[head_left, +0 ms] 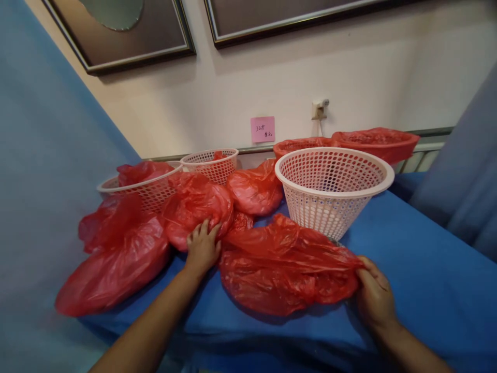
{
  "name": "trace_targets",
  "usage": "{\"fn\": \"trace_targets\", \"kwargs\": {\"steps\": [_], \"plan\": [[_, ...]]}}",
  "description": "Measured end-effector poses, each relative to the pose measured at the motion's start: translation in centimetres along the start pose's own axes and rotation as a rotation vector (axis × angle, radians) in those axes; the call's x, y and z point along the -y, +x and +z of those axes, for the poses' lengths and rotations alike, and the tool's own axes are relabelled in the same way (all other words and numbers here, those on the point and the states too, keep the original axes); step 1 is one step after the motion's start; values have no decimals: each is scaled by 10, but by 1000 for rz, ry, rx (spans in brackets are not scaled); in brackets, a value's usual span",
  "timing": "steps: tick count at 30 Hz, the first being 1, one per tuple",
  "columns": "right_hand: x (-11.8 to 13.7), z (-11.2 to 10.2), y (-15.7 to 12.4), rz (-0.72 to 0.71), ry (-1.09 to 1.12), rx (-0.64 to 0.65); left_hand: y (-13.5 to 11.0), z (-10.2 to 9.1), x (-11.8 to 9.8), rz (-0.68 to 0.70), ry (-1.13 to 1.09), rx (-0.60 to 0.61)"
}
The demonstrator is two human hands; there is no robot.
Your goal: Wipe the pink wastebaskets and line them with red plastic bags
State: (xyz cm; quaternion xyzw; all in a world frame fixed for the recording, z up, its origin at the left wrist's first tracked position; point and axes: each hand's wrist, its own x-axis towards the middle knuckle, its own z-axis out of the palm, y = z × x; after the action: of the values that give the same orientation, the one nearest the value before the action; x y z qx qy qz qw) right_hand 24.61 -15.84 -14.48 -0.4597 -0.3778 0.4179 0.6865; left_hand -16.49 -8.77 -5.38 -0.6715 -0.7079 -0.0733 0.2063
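In the head view a red plastic bag point(287, 269) lies on the blue-covered table, bulging at its left and drawn out towards the right. My right hand point(376, 292) grips its right end between thumb and fingers. My left hand point(202, 247) rests with fingers spread against a second filled red bag point(200, 204), just left of the first. What the bags contain is hidden by the plastic. Behind the gripped bag stands an upright white plastic basket point(330, 207) with a perforated wall.
At the left lies another large red bag point(120, 259); one more red bag point(256, 189) sits mid-table. Two white baskets point(155, 194) stand behind, holding red plastic. Red-lined baskets point(382, 147) are at the back right. Blue cloth point(39, 181) hangs at the left.
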Motion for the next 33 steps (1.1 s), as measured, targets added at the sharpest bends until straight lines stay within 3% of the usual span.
{"fn": "trace_targets", "kwargs": {"steps": [4, 7, 9, 12, 15, 17, 19, 21, 24, 26, 29, 32, 33], "plan": [[-1, -12, 7, 3, 102, -236, -5, -5, -10, -19, -49, -53], [-3, -14, 11, 25, 103, -264, -14, -16, -33, 59, -240, -209], [-4, -11, 12, 45, 99, -235, -23, -24, -57, 217, -431, -238], [-4, -4, 10, 96, 173, -179, -34, -33, -99, 449, -628, -100], [-2, 1, 9, 112, 228, -123, -36, -35, -131, 512, -787, -29], [1, 2, 9, 111, 202, -104, -31, -36, -138, 383, -980, -46], [3, 1, 11, 116, 163, -101, -22, -39, -135, 160, -1166, -110], [4, 0, 12, 120, 132, -109, -13, -45, -122, -33, -1256, -205], [2, 1, 13, 84, 63, -130, -1, -61, -97, -182, -1277, -345], [2, 5, 10, -48, -53, -150, 8, -76, -81, -288, -1297, -448], [13, 16, 0, -484, -317, -161, 25, -105, -62, -498, -1379, -694], [42, 39, -13, -896, -495, -59, 37, -135, -48, -497, -1294, -926], [53, 50, -17, -973, -514, -6, 36, -144, -46, -414, -1240, -916]]}}
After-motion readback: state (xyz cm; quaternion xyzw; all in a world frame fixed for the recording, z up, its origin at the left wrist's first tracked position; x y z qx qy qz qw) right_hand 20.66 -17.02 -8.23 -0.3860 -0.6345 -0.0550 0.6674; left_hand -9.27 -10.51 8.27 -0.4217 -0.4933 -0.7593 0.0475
